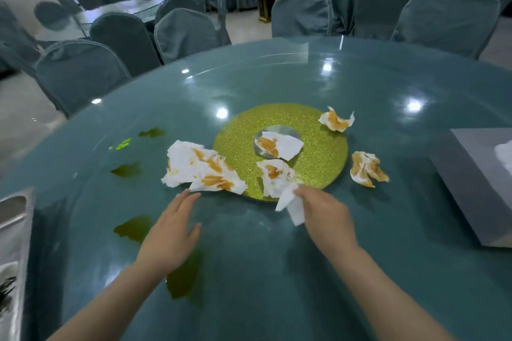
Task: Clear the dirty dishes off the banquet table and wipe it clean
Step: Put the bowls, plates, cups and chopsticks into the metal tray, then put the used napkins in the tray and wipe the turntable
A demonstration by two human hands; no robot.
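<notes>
Several crumpled white tissues with orange stains lie on the round teal glass table (360, 257), around a glittery green disc (318, 147). The largest tissue (199, 169) lies left of the disc. My left hand (169, 232) reaches toward it with straight fingers, fingertips just short of its near edge. My right hand (324, 216) pinches a clean white tissue (291, 202) by the disc's near rim, beside a stained tissue (274, 177). Other stained tissues lie on the disc's centre (279, 144), at the far right (336, 119) and at the right (367, 169).
Dark green leaf scraps (135, 227) and small green bits (122, 144) lie on the table's left side. A grey tissue box (471, 174) stands at the right. A metal tray (13, 230) sits at the left edge. Covered chairs (80, 72) ring the table.
</notes>
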